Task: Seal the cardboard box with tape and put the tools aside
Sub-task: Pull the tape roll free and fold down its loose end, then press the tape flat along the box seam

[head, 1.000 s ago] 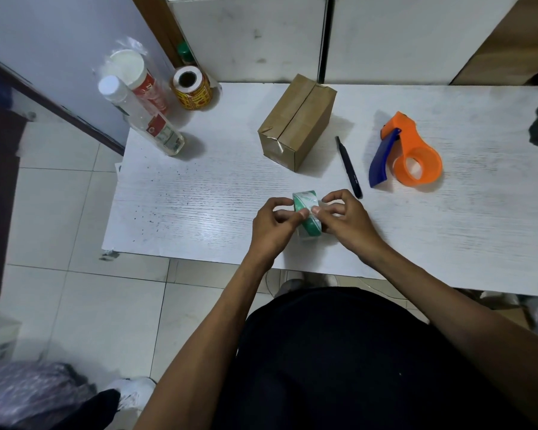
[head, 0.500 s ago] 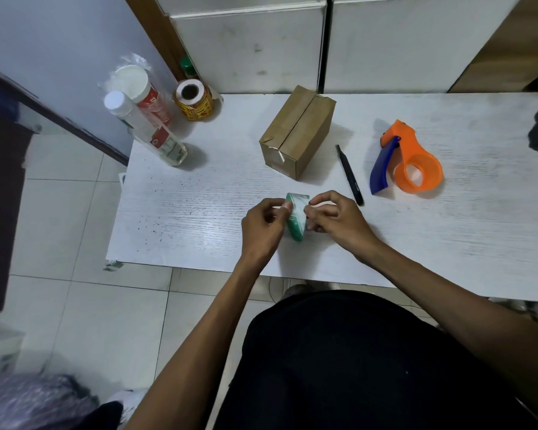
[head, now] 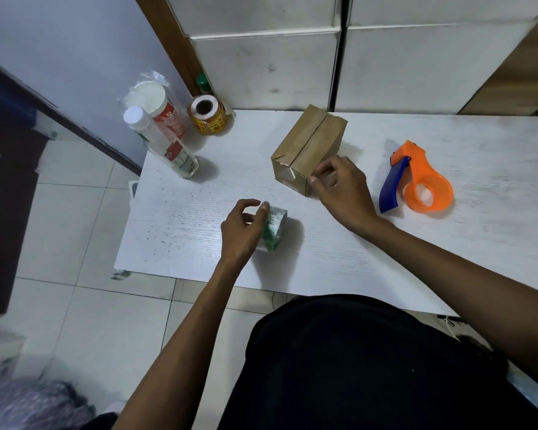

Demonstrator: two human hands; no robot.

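The brown cardboard box (head: 305, 141) lies on the white table (head: 385, 243), its top flaps meeting in a seam. My left hand (head: 243, 226) holds the green tape roll (head: 276, 226), which stands on edge near the table's front. My right hand (head: 339, 189) is at the box's near right corner, fingers curled, thumb and fingertips touching the cardboard. I cannot make out whether it pinches anything. An orange tape dispenser with a blue handle (head: 423, 181) lies to the right of that hand. The black pen is hidden under my right hand.
A clear bottle (head: 165, 144), a white-lidded container in plastic wrap (head: 159, 107) and a yellow-red label roll (head: 208, 116) stand at the table's back left corner. White cabinet fronts (head: 261, 66) rise behind the table. Tiled floor lies left of the table's edge.
My right hand has let go of the tape roll and moved up to the box's near corner, covering the pen. The left hand stays on the roll. The camera has tilted.
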